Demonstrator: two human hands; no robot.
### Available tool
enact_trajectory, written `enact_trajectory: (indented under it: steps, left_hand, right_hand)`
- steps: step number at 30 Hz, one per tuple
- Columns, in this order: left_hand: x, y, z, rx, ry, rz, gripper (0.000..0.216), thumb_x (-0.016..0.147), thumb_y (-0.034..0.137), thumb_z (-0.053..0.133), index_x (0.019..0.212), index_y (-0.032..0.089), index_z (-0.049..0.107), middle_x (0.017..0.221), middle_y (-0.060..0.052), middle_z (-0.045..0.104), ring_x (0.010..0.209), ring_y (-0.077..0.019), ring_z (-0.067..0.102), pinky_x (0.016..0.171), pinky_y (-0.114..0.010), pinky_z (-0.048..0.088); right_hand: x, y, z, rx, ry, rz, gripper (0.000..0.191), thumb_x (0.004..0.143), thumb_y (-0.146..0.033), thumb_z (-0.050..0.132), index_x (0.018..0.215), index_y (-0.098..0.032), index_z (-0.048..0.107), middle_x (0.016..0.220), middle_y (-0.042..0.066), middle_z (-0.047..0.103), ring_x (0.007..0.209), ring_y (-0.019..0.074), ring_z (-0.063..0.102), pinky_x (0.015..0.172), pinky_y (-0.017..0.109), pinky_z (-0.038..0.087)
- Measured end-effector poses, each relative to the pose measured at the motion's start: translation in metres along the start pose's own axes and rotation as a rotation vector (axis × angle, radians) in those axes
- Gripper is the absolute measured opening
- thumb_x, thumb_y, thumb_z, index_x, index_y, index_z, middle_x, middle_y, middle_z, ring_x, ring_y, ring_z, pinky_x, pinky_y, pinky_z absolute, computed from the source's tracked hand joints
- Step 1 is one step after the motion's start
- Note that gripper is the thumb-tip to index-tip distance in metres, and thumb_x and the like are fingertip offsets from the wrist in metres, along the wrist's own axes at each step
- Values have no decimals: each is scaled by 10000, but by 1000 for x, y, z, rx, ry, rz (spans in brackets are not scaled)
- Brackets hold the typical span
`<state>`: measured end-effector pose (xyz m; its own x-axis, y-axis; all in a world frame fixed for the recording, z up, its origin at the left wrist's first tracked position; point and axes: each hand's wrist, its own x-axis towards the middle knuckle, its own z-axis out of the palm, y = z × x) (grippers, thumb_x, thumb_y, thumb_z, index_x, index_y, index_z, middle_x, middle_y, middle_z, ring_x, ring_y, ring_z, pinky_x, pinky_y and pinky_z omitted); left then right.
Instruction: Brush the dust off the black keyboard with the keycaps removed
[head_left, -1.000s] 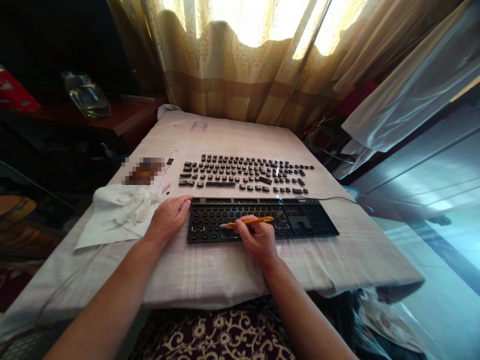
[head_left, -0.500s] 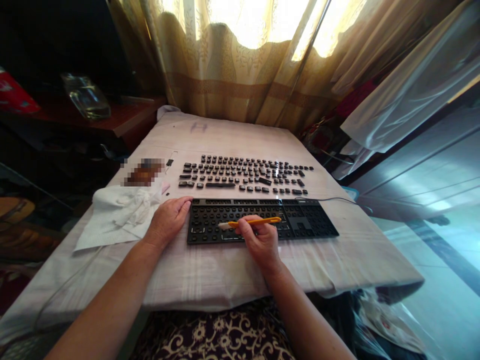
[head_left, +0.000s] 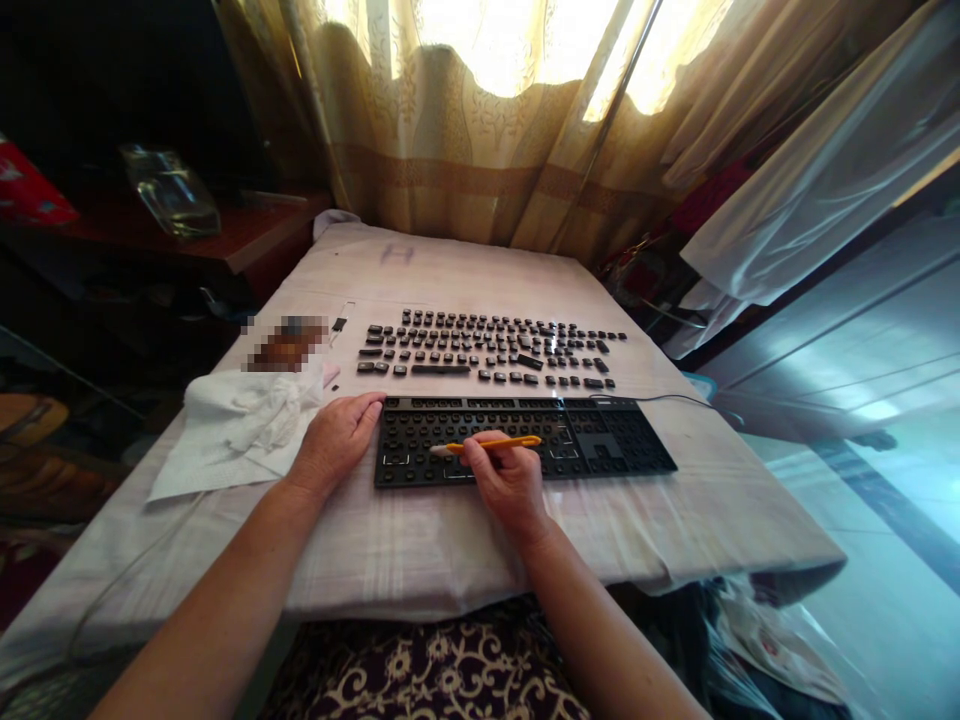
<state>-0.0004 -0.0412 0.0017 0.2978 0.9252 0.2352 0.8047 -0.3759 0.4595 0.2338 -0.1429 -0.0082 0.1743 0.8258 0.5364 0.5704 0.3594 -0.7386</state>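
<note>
A black computer keyboard (head_left: 637, 440) with its keycaps removed lies along the near part of the table. My left hand (head_left: 341, 435) grips its left end, fingers closed at the upper left corner. In my right hand (head_left: 510, 480) is a brush (head_left: 517, 441) with an orange handle and pale bristles, pinched between thumb and fingers. The bristles touch or hover just over the key sockets left of the middle; I cannot tell which. Behind the keyboard, loose black keycaps (head_left: 441, 370) lie in rows, a long space bar among them.
White paper tissues (head_left: 225, 430) lie left of my left hand, with a blurred-out item (head_left: 292, 345) behind them. A small wire-ended tool (head_left: 340, 324) rests nearby. The keyboard's cable (head_left: 667, 397) runs off to the right. A glass jar (head_left: 176, 195) stands on the brown side cabinet.
My right hand has slid a little to the left with the brush, whose bristles are now slightly further left over the sockets. The left hand and the keyboard have stayed put.
</note>
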Motion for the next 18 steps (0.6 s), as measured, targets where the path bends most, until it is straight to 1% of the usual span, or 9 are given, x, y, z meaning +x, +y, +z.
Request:
enact_trajectory:
  steps: [6,14,18]
  left_hand:
    - [0,-1,0,-9,2,6,515,952,434,337,1169,185,733,1166,-93,775,1098,-264,709,1018,-385,533]
    - [0,-2,2,1,0,3,527,946,434,332,1173,175,731,1167,-105,773,1099,-269,709,1022,-394,533]
    - [0,0,1,4,0,0,526,949,438,330,1175,183,731,1173,-99,772,1113,-268,704,1026,-390,531]
  right_hand:
    - [0,-4,0,-5,-8,-41,211,968,-296,579,816,-215,701,679,28,761,567,160,714,591,257,550]
    - [0,-5,2,-16,8,-136,181,948,-236,600,806,-223,711,733,36,784,591,162,723,589,250,557]
    - [0,-5,3,-45,-18,-119,191,947,-246,607,793,-221,716,717,32,784,566,155,712,584,246,550]
